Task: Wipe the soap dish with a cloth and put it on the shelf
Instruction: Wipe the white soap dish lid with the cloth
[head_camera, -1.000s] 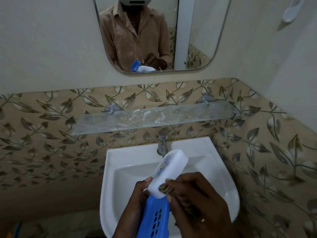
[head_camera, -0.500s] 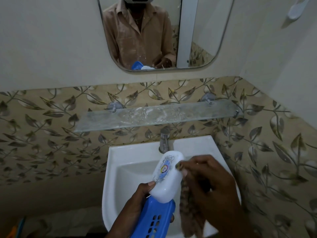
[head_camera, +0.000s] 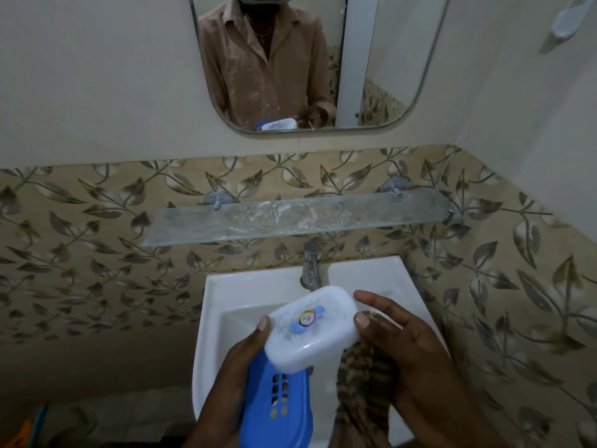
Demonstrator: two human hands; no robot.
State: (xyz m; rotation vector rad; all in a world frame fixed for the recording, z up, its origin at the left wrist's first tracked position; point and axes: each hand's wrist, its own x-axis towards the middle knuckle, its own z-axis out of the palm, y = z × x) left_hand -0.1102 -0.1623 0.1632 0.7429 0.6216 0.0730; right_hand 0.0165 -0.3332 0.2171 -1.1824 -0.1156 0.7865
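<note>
Over the sink: we hold the soap dish [head_camera: 300,357] above the white sink [head_camera: 226,292], its white lid [head_camera: 313,328] tilted up and its blue slotted base [head_camera: 277,405] pointing down toward us.
Left hand: our left hand [head_camera: 232,383] grips the blue base from the left, thumb tip on the lid's left edge.
Right hand: our right hand [head_camera: 410,347] presses the lid's right edge with thumb and a finger, and keeps the cloth [head_camera: 361,379] pinned under the palm.
Cloth: brown and patterned, it hangs down beside the dish, touching its right underside.
Shelf: the glass shelf [head_camera: 290,221] runs wall-mounted above the tap [head_camera: 311,266], smeared with white marks; its front edge lies beyond the dish.
Open room: we see free air between lid and shelf; the tap stands just behind the lid's far edge, directly under the shelf.
Edges: the sink rim frames both hands; the right wall closes in near the shelf's right end.
Around: a mirror [head_camera: 387,59] hangs above, and a white holder [head_camera: 565,21] sits high on the right wall.
</note>
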